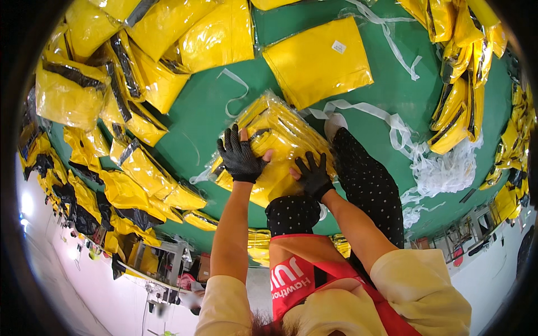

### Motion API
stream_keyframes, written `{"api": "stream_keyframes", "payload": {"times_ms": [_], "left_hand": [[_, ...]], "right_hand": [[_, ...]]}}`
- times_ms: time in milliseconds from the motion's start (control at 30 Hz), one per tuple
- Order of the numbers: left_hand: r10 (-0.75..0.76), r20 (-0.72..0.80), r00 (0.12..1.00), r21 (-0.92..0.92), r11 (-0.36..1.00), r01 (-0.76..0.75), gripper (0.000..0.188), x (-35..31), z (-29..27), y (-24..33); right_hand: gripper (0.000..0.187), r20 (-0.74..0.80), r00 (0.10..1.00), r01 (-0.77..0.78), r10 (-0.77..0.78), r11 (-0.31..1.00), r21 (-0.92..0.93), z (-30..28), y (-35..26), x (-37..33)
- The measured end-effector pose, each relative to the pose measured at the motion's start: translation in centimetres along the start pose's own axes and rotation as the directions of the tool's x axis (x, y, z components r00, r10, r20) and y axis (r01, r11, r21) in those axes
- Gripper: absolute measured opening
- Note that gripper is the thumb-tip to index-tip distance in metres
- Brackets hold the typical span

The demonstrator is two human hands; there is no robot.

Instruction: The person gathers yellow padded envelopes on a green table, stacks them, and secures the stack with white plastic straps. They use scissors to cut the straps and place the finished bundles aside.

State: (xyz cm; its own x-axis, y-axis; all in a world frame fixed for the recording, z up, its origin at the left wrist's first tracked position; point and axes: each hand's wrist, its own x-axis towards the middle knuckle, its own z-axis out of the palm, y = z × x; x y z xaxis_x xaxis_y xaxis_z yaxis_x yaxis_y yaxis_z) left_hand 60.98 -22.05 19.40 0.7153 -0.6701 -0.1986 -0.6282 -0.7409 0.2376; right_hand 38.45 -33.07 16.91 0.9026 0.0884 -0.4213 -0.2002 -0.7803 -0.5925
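A stack of yellow folded garments or cloths in clear plastic bags [284, 131] lies at a slant on the green surface, close in front of me. My left hand [241, 158], in a black dotted glove with some bare fingertips, rests on its left side with the fingers apart. On its near right corner lies my right hand [314, 177], in a matching black glove, fingers spread and thumb stretched inward. Both palms face down and neither hand grips anything. Just beyond lies a flat yellow bagged packet [319, 61] with a small white label.
Many yellow bagged packets [218, 39] are heaped at the far left, with more piles [459, 106] on the right. White plastic strips [386, 115] trail to a crumpled clear plastic heap [448, 168]. My leg in dotted black trousers [367, 185] stretches along the stack's right side.
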Motion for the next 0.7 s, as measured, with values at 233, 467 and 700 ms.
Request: {"api": "stream_keyframes", "payload": {"times_ms": [233,467,700], "left_hand": [[-0.026,0.010,1.000,-0.131,0.991,0.027,0.088,-0.8,2.9,-1.5],[0.033,-0.066,0.997,-0.196,0.980,-0.046,0.092,-1.3,6.0,-3.6],[0.030,-0.135,0.990,-0.179,0.982,-0.055,0.082,-1.4,6.9,-4.9]], "right_hand": [[0.031,-0.088,0.996,-0.033,0.028,0.998,-0.050,4.0,1.2,1.4],[0.034,-0.099,0.994,-0.042,0.036,0.997,-0.068,8.3,2.1,1.5],[0.042,0.047,0.994,-0.098,0.103,0.990,-0.097,5.9,-0.5,3.0]]}}
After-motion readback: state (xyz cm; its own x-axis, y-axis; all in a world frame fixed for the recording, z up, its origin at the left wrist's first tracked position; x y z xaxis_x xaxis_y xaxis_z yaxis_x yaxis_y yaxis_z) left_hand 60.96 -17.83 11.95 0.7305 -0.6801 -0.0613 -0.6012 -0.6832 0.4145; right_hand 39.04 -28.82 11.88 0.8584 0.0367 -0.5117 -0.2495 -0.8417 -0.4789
